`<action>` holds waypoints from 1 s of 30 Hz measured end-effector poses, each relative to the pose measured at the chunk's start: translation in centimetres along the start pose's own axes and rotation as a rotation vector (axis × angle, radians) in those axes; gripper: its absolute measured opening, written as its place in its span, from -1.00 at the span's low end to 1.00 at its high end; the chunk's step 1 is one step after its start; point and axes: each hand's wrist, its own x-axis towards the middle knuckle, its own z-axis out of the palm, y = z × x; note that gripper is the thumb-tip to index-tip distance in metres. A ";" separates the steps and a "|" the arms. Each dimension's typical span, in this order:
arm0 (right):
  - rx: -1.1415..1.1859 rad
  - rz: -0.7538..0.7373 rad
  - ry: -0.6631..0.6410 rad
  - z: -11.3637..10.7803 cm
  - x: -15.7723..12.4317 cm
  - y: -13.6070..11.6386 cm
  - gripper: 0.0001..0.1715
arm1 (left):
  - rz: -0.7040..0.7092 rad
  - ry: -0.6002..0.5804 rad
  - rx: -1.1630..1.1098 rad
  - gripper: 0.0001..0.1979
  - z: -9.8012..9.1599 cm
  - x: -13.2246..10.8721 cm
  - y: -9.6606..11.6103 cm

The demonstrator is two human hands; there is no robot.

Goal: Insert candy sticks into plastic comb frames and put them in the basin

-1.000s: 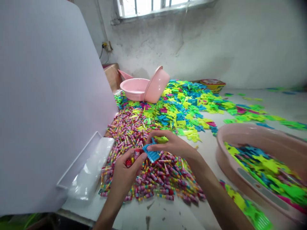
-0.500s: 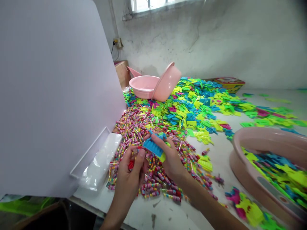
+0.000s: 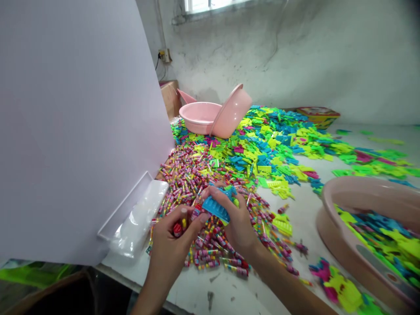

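Observation:
My left hand (image 3: 169,238) grips a small striped tube (image 3: 179,227) with a red end, and another tube shows near its fingertips. My right hand (image 3: 238,221) is shut on a ribbed blue plastic piece (image 3: 215,209), with a bit of yellow plastic showing behind it. The two hands nearly meet above a wide heap of striped pink-and-yellow tubes (image 3: 262,223) spread on the white table (image 3: 229,293). Beyond the heap lies a large scatter of neon green, yellow and blue plastic pieces (image 3: 272,148).
A pink basin (image 3: 348,192) full of neon pieces stands at the right. More pink basins (image 3: 197,117) sit at the back, one tilted against another. A tall white board (image 3: 75,122) rises on the left, with a plastic bag (image 3: 138,221) at its foot.
My hands have drawn closer together, and the blue piece has turned slightly in my right hand. The view has shifted a little to the right.

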 end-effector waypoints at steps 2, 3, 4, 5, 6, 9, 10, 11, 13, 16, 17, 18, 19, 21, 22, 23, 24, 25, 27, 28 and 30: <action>-0.009 -0.012 -0.017 0.0 -0.1 0.1 -0.81 | 0.035 0.017 0.035 -0.70 -0.2 0.1 -0.2; -0.008 -0.019 -0.024 0.0 -0.2 0.2 -0.82 | 0.053 0.019 0.055 -0.71 -0.3 0.1 -0.3; -0.008 -0.026 -0.029 0.0 -0.2 0.2 -0.84 | 0.070 0.024 0.072 -0.71 -0.3 0.1 -0.4; -0.009 -0.035 -0.030 0.0 -0.3 0.2 -0.84 | 0.083 0.031 0.086 -0.72 -0.4 0.2 -0.5; -0.013 -0.043 -0.029 0.0 -0.3 0.2 -0.84 | 0.095 0.041 0.098 -0.73 -0.5 0.1 -0.5; -0.026 -0.051 -0.023 0.1 -0.4 0.2 -0.83 | 0.143 0.046 0.134 -0.74 -0.5 0.1 -0.6; -0.025 -0.048 -0.032 0.1 -0.4 0.1 -0.83 | 0.162 0.040 0.157 -0.73 -0.4 0.1 -0.5; -0.021 -0.047 -0.044 0.1 -0.4 0.1 -0.82 | 0.182 0.039 0.185 -0.71 -0.4 0.1 -0.5; -0.016 -0.052 -0.067 0.2 -0.4 0.1 -0.80 | 0.218 0.055 0.242 -0.71 -0.4 0.1 -0.5; -0.017 -0.067 -0.063 0.3 -0.5 0.2 -0.80 | 0.276 0.084 0.313 -0.77 -0.5 0.1 -0.6; -0.015 -0.068 -0.058 0.4 -0.5 0.3 -0.81 | 0.295 0.080 0.331 -0.78 -0.6 0.1 -0.6; -0.010 -0.066 -0.060 0.4 -0.5 0.3 -0.82 | 0.314 0.073 0.348 -0.79 -0.7 0.1 -0.7; -0.001 -0.065 -0.067 0.5 -0.5 0.3 -0.83 | 0.334 0.065 0.363 -0.80 -0.7 0.1 -0.7; 0.017 -0.060 -0.091 0.6 -0.6 0.2 -0.82 | 0.372 0.054 0.402 -0.81 -0.9 0.0 -0.8; 0.021 -0.052 -0.096 0.7 -0.6 0.2 -0.82 | 0.395 0.051 0.425 -0.82 -0.9 0.0 -0.8; 0.021 -0.044 -0.078 0.7 -0.7 0.2 -0.80 | 0.422 0.049 0.449 -0.83 -0.9 0.0 -0.8; 0.017 -0.036 -0.041 0.8 -0.8 0.2 -0.79 | 0.453 0.050 0.471 -0.84 -0.9 0.0 -0.8; 0.009 -0.030 0.006 0.8 -0.8 0.2 -0.78 | 0.486 0.051 0.490 -0.85 -0.9 0.0 -0.8; 0.005 -0.017 0.074 0.9 -0.9 0.4 -0.75 | 0.545 0.054 0.514 -0.83 -1.0 0.1 -0.9; 0.015 -0.015 0.090 1.0 -0.9 0.6 -0.74 | 0.560 0.050 0.523 -0.82 -1.0 0.2 -1.0; 0.050 0.006 0.083 1.2 -0.9 0.8 -0.72 | 0.573 0.032 0.537 -0.80 -1.1 0.3 -1.3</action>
